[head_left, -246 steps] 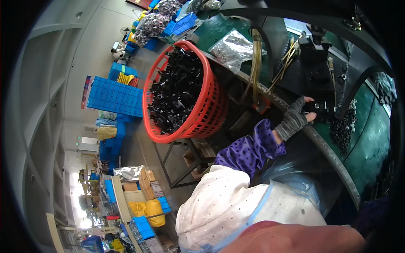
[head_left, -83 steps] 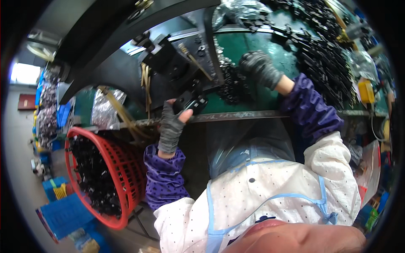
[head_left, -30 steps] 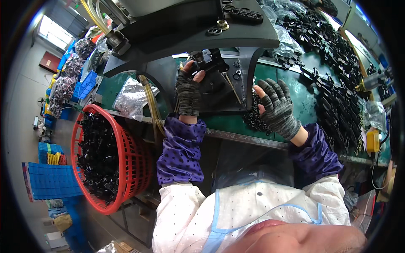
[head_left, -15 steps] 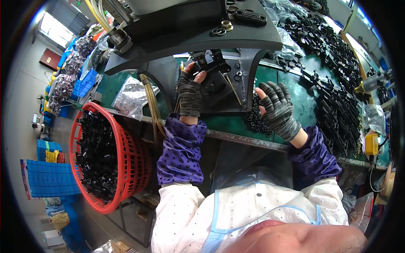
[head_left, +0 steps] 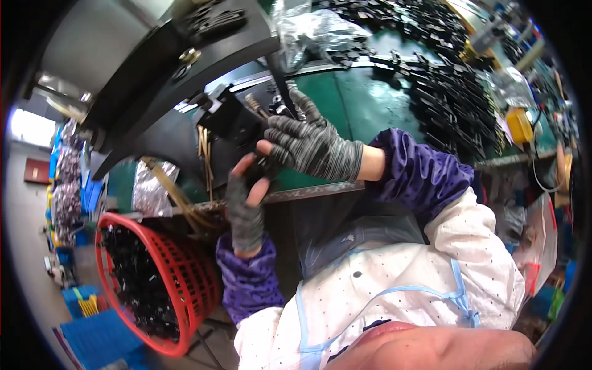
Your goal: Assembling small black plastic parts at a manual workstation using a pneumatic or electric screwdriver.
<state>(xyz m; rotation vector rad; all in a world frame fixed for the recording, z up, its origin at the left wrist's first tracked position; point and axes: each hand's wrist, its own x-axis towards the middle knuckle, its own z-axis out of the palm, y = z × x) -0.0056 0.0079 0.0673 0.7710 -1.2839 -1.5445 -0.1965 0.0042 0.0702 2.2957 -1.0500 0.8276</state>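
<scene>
Head view: near bench edge (head_left: 327, 189), black part (head_left: 262, 166) between left hand (head_left: 245, 209) and right hand (head_left: 316, 147), just right of left thumb and forefinger, parted; right fingers extended, equally near. Blur hides part's long axis; whether either hand grips, cannot tell.
</scene>
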